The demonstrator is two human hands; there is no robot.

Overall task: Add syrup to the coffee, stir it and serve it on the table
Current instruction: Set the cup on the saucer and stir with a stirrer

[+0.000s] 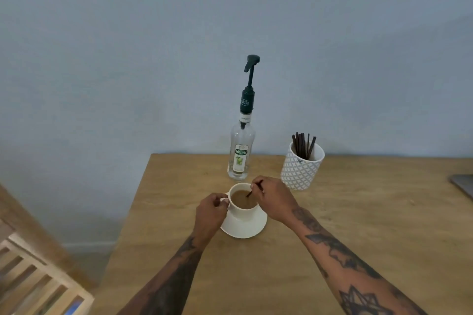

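1. White cup of milky coffee standing on a white saucer, on the wooden table near its back edge.
2. Left hand closed around the cup's handle, apparently pinching it; handle itself mostly hidden.
3. Right hand pinched shut on a dark stirrer, lower end dipped in the coffee.
4. Syrup bottle with pump upright just behind the cup.
5. Patterned pot of spare stirrers to the right, near the bottle.

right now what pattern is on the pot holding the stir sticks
White with a grey diamond lattice pattern on the pot, seen in the head view.
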